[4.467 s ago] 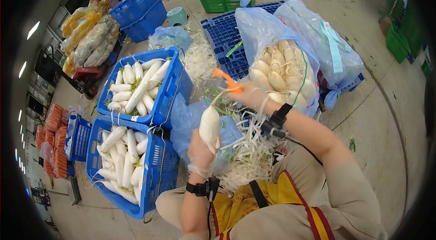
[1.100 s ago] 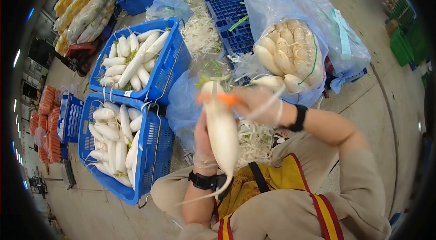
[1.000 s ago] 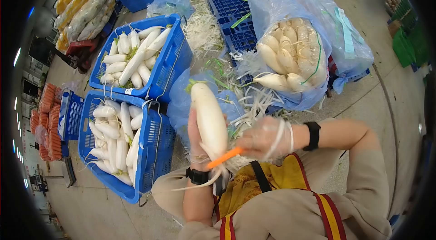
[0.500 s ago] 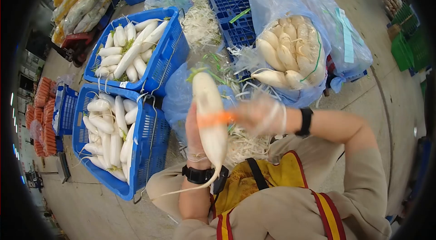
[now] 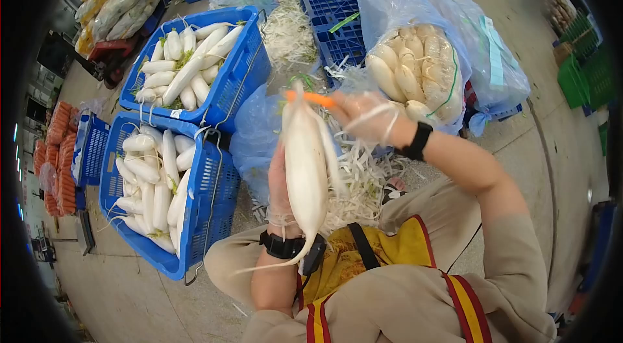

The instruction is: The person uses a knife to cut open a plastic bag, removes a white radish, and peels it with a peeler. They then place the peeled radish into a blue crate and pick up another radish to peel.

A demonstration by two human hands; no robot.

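Note:
A large white daikon radish (image 5: 306, 177) stands nearly upright in front of me, its thin root tail trailing over my left wrist. My left hand (image 5: 279, 190), in a clear glove, is closed around its left side. My gloved right hand (image 5: 366, 114), blurred by motion, is shut on an orange peeler (image 5: 314, 99) at the radish's top end. A pale strip of peel (image 5: 329, 151) hangs along the radish's right side. Below it, long white peelings (image 5: 360, 190) are heaped on the floor.
Two blue crates, one nearer (image 5: 217, 213) and one farther (image 5: 250, 70), hold several white radishes at the left. An open plastic bag (image 5: 389, 2) of browner radishes lies on a blue pallet (image 5: 324, 12). Bagged carrots (image 5: 61, 148) are stacked at far left.
My right hand has moved the peeler up from the radish's middle to its top end. A loose strip of peel now hangs at the radish's right side.

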